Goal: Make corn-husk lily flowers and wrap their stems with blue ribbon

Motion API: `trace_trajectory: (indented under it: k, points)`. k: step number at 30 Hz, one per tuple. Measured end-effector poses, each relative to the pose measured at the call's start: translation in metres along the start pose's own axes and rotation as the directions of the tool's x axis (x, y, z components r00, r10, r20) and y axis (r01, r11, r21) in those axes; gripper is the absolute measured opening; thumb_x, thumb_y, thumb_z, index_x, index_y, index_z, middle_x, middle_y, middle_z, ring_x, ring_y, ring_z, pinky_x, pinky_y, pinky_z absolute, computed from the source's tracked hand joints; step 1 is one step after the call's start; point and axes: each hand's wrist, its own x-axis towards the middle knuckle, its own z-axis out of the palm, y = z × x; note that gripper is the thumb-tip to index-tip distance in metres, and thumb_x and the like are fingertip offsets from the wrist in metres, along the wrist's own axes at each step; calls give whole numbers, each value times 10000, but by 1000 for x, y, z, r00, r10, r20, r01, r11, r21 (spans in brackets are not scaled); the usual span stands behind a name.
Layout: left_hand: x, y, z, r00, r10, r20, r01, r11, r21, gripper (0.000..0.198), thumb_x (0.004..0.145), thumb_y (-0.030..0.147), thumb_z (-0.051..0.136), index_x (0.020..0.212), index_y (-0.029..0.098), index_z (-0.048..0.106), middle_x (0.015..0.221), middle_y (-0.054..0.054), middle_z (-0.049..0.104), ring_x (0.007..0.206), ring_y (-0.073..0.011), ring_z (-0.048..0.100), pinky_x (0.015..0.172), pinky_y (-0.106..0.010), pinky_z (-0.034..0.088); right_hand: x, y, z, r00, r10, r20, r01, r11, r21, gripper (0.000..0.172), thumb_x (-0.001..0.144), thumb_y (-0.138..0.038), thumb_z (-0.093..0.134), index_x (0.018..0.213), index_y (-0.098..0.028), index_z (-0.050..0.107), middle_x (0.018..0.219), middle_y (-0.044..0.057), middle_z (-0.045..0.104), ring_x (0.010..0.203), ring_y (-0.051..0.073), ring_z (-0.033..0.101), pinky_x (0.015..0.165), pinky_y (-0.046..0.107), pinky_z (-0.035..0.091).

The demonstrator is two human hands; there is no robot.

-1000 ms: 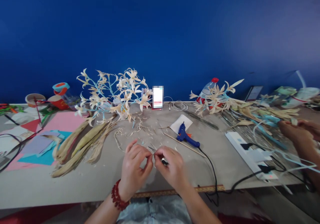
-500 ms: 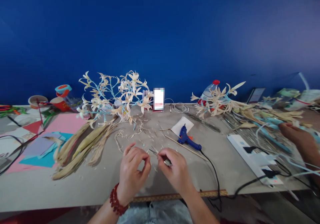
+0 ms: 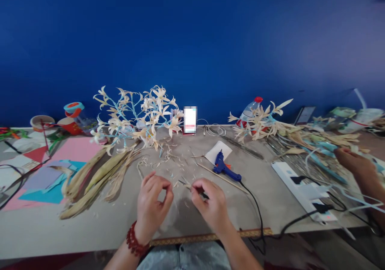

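Note:
My left hand (image 3: 155, 204) is closed in a pinch, thumb and forefinger together. Whatever lies between those fingertips is too small to make out. Opposite it, my right hand (image 3: 209, 201) pinches a thin dark tool with two pointed tips (image 3: 184, 182), which stick out toward the left hand; its exact kind is unclear. A gap separates the two hands. Small pale scraps (image 3: 177, 157) lie scattered on the table around and beyond them. Dried corn husks (image 3: 99, 173) lie left of my left hand.
Cream flower sprays (image 3: 141, 117) stand at the back, near a phone (image 3: 189, 119). A blue glue gun (image 3: 224, 166) rests right of a thin stick (image 3: 207, 169). Farther right are a power strip (image 3: 296, 187) with cables and another person's hand (image 3: 353, 161). Coloured paper (image 3: 48, 181) lies left.
My left hand has moved left, away from my right hand, widening the gap. My right hand stays nearly in place, still pinching the thin tool. The view has shifted slightly.

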Motion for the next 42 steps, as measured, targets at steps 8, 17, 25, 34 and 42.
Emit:
trace_trajectory:
  k: [8,17,25,34,42]
  points:
    - [3,9,4,991,25,129,-14,996,-88,126,835,114,556,907,215,577,840,-15,660,836,-181,607,1042,-466,349,-2,-2,7,998,-58,20,57,998,14,70,838,-142,541,804,-199,561,722,8,621,662,144,582,641,251,431]
    - [-1,-1,-2,966,-241,97,259,913,-315,89,884,191,522,877,200,611,830,-31,645,827,-189,592,898,-350,408,-1,-3,2,977,-200,-69,199,980,-32,123,833,-98,543,861,-208,592,769,38,666,718,170,618,683,288,498]
    - [1,9,2,682,-273,678,714,48,-699,182,885,255,556,769,143,641,718,-25,563,702,-142,510,727,-268,401,-1,1,-2,892,-451,0,451,892,-15,274,858,-86,562,1090,-214,630,984,78,713,869,181,665,750,309,539]
    - [2,12,3,645,-246,723,742,-24,-670,118,798,188,642,698,136,604,642,-9,542,643,-122,466,672,-243,361,-4,10,-1,840,-540,-52,532,839,-117,257,885,-145,545,1115,-199,646,1010,100,718,905,188,669,764,319,546]
    - [-1,10,1,664,-262,701,737,65,-673,120,796,224,652,710,152,610,634,1,533,645,-128,458,675,-249,358,3,1,-4,821,-570,12,566,812,-144,259,888,-141,563,1107,-246,653,957,54,743,811,161,690,701,277,545]
